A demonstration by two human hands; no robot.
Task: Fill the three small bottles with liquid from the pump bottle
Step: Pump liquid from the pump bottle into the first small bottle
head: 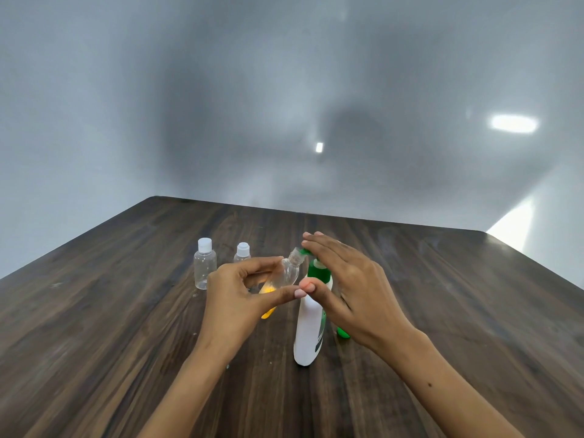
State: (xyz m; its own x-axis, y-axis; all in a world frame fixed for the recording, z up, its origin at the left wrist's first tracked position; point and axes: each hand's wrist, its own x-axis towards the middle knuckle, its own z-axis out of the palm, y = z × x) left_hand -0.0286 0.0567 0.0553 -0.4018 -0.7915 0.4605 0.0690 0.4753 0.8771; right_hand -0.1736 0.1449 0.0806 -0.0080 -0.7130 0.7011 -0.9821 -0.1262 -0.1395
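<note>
Small bottle [286, 273]: uncapped, clear thin plastic, probably light and easily squeezed; your left hand [235, 290] pinches its body, mouth tilted against the spout of the pump bottle [308, 330]. Hold the body lightly.
Pump bottle: white, green head, upright; likely heavier and steadier. Your right hand [343, 279] lies flat-fingered on the pump.
Two capped bottles [205, 263]: left of the pump bottle, beyond your left hand.
</note>
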